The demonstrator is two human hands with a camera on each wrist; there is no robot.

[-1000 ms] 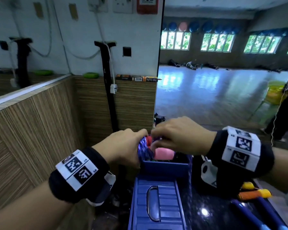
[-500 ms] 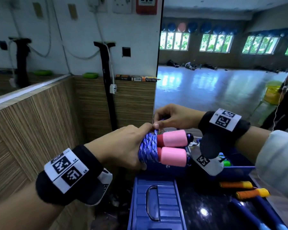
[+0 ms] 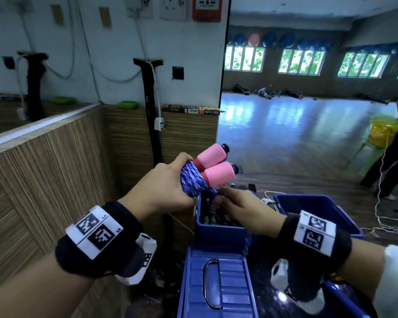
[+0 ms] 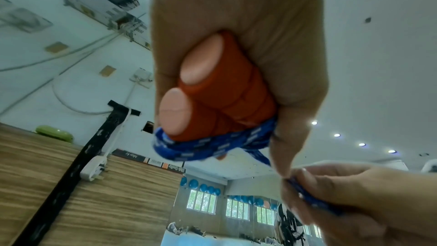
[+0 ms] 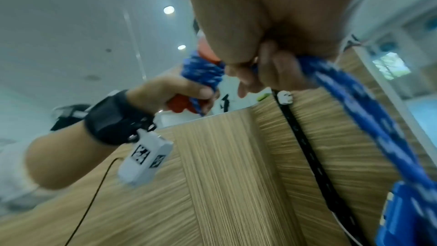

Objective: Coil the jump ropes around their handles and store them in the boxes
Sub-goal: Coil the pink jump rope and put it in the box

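I read the left hand as wrapped around the two pink handles and the blue rope coiled on them, holding the bundle raised above the near blue box, handle ends tilted up and to the right; the right hand, just right of and below the bundle, pinches the free length of rope between its fingers, and that length trails down toward the box. A second blue box stands to the right; a blue lid with a metal handle lies nearest to me on the desk.
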